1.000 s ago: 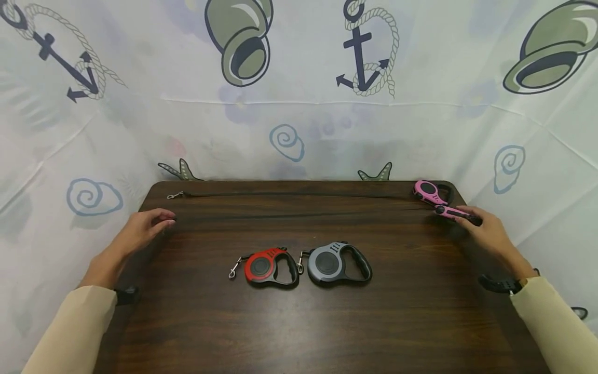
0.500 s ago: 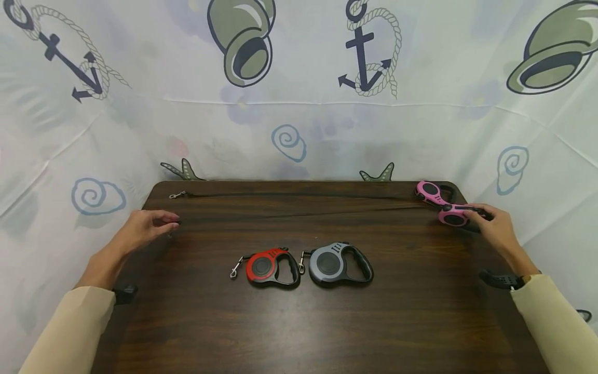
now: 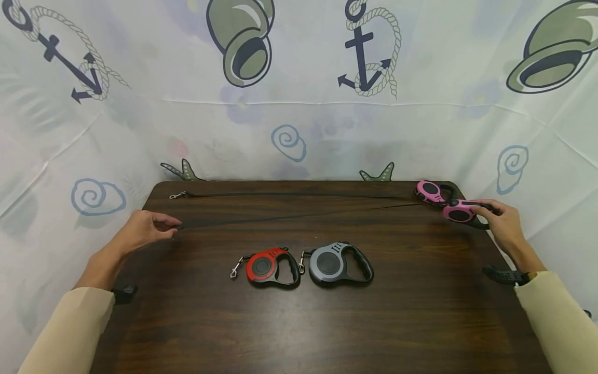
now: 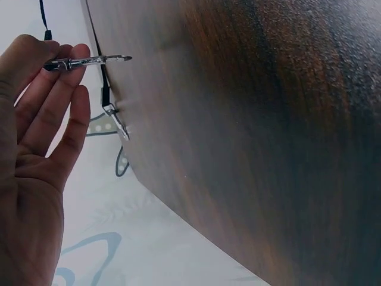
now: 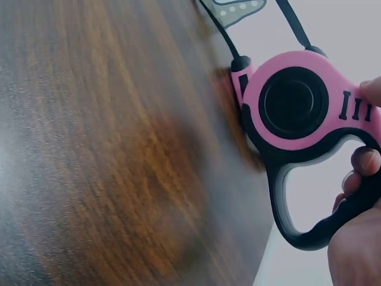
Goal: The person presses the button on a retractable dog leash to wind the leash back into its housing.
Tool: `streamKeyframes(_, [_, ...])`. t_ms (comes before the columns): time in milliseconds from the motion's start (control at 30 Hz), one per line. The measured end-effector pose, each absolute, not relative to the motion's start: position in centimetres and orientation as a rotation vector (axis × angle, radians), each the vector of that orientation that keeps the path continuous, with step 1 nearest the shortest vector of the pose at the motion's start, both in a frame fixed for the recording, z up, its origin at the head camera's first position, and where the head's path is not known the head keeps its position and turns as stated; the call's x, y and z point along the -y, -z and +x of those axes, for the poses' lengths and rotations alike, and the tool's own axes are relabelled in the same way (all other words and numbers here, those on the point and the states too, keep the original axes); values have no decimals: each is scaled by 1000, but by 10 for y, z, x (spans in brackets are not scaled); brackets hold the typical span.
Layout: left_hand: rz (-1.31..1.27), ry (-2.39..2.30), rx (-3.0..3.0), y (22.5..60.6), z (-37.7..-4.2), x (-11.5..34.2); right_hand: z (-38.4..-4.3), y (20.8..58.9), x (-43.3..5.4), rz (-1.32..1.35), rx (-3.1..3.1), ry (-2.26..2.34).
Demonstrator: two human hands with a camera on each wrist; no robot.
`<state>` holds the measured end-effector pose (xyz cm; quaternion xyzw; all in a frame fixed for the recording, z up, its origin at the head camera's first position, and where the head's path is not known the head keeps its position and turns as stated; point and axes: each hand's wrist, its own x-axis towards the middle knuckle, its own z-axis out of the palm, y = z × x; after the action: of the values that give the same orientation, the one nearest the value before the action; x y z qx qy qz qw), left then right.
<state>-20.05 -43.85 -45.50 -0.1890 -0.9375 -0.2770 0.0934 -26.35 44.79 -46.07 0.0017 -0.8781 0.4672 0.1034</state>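
Near the right back corner my right hand [image 3: 506, 223] grips the handle of a pink and black retractable dog leash [image 5: 294, 101], its round face showing. Its thumb lies on the pink casing beside the black ridges in the right wrist view. A thin black cord [image 3: 299, 214] stretches from this leash across the table to my left hand [image 3: 142, 228]. There, thumb and fingertips pinch the cord's end, a silver snap hook [image 4: 89, 61] pointing out from them. Behind lies a second pink leash [image 3: 428, 192], its cord [image 3: 299, 195] drawn out along the back edge to its own snap hook [image 3: 177, 195].
A red retractable leash [image 3: 261, 266] and a grey one [image 3: 327, 263] lie side by side mid-table, cords wound in and hooks to their left. The dark wooden table [image 3: 299, 332] meets a white patterned cloth [image 3: 299, 135] at its back and sides.
The pink leash in my right hand has turned from edge-on to show its face and shifted slightly right. My left hand has come slightly nearer the front with the cord's end.
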Motion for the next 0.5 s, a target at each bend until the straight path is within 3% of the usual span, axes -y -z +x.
streamKeyframes(267, [-508,872,2797,454,-200,446,-268,455,-455,65,2524,-1600])
streamKeyframes(500, [-366,1085,2826,457,-195,455,-270,455,-456,187,2222,-2101])
